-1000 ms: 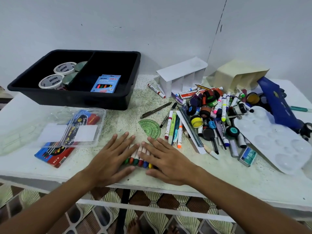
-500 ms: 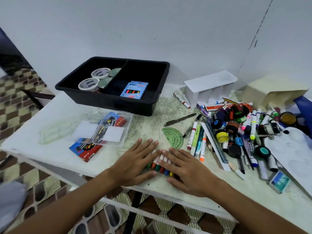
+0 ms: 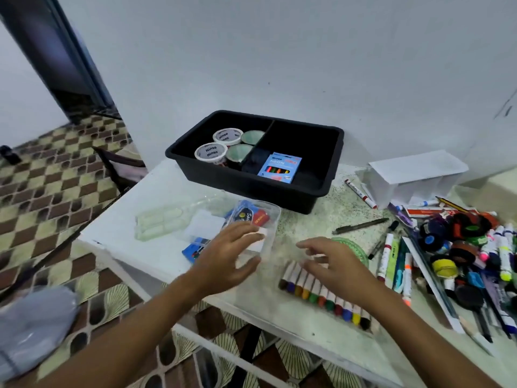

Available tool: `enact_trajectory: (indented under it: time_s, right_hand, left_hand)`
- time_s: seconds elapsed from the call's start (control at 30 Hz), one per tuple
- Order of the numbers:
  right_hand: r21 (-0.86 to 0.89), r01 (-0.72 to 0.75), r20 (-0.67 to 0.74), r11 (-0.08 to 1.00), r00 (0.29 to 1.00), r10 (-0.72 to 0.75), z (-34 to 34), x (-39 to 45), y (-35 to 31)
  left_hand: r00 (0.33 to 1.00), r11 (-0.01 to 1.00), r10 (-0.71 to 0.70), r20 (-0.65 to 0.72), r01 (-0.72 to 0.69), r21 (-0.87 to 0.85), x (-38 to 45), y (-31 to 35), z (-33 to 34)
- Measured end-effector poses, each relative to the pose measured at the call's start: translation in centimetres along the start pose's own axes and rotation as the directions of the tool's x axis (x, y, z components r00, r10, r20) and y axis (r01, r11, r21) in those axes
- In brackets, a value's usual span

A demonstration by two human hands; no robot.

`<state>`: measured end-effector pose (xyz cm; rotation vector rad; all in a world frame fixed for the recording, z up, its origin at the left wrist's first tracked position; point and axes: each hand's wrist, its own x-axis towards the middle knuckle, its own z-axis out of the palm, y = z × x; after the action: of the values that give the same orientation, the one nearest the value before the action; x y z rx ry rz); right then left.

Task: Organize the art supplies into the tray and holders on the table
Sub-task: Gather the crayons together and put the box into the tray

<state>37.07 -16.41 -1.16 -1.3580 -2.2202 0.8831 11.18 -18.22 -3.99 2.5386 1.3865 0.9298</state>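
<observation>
— While both hands hover, where are the markers [image 3: 321,294]?

— Rowed beneath the right hand [image 3: 334,264], loose-fingered, gripping nothing (twelve or so caps); left hand [image 3: 228,259] spreads over the clear case [image 3: 251,219].

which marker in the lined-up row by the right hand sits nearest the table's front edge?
The black-capped one, at the right-hand end of the row of markers. The brown-capped marker at the other end lies furthest from that edge. The right hand hovers above the row.

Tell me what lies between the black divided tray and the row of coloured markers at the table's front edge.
Head view: only bare speckled tabletop lies between the black divided tray and the row of coloured markers; the right hand hovers above its near end.
</observation>
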Motion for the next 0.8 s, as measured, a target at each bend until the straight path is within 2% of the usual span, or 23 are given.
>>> enact_trajectory:
  time_s: [0.13, 0.23, 0.33, 0.43, 0.5, 0.6, 0.7, 0.8]
  right_hand:
    - [0.271, -0.167, -0.077, 0.948, 0.978, 0.194, 2.1, 4.5, -3.1]
    - [0.394, -0.236, -0.118, 0.888, 0.945, 0.304, 3.1, 7.0, -4.0]
    - [0.481, -0.327, -0.090, 0.813, 0.904, 0.417, 4.2, 8.6, -4.2]
    - [0.549, -0.387, -0.054, 0.741, 0.868, 0.494, 4.8, 9.2, -4.4]
    - [0.652, -0.422, 0.006, 0.630, 0.834, 0.552, 5.0, 9.3, -4.5]
    - [0.785, -0.417, 0.127, 0.458, 0.832, 0.540, 5.0, 9.6, -4.4]
    - [0.845, -0.373, 0.177, 0.384, 0.872, 0.457, 4.7, 9.3, -4.8]
    - [0.880, -0.352, 0.210, 0.320, 0.891, 0.402, 4.4, 8.7, -4.9]
  left_hand:
    - [0.969, 0.971, -0.231, -0.093, 0.235, 0.037, -2.9, -6.5, -4.9]
    - [0.934, 0.931, -0.356, -0.025, 0.357, 0.082, -4.0, -9.0, -6.8]
    - [0.871, 0.868, -0.479, 0.105, 0.452, 0.207, -3.3, -9.2, -6.5]
    - [0.805, 0.793, -0.581, 0.123, 0.526, 0.307, -1.9, -8.7, -5.8]
    - [0.775, 0.767, -0.616, 0.140, 0.549, 0.331, -1.2, -8.5, -5.6]
    - [0.715, 0.728, -0.681, 0.156, 0.639, 0.247, -0.5, -8.8, -5.7]
    - [0.680, 0.689, -0.721, 0.135, 0.724, 0.030, -0.2, -9.2, -6.0]
    - [0.691, 0.673, -0.713, 0.116, 0.721, -0.164, -0.6, -9.1, -6.3]
